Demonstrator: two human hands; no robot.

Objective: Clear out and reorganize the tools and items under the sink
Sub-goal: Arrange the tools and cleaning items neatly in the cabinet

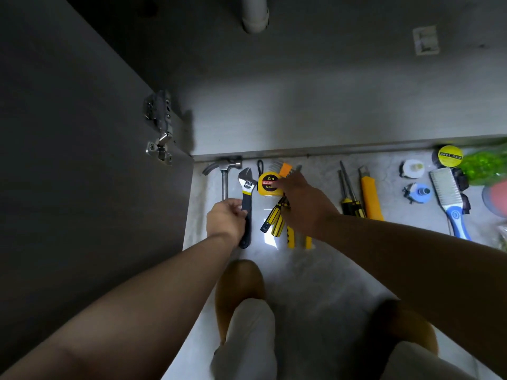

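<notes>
Tools lie in a row on the floor before the open sink cabinet. My left hand (226, 219) grips the black handle of an adjustable wrench (246, 187), next to a claw hammer (225, 171). My right hand (300, 204) reaches over the yellow 2 m tape measure (267, 182) and yellow-black pliers (273, 218), its blurred fingertips touching an orange hex-key holder (285, 169). Whether those fingers grip it is unclear.
To the right lie two screwdrivers (348, 196), a yellow utility knife (370, 196), tape rolls (411, 168), a yellow-topped tin (450, 156), a blue-handled brush (450, 198) and a green bottle (485, 164). The cabinet door (82, 160) stands open at left. A drain pipe (255, 15) hangs inside.
</notes>
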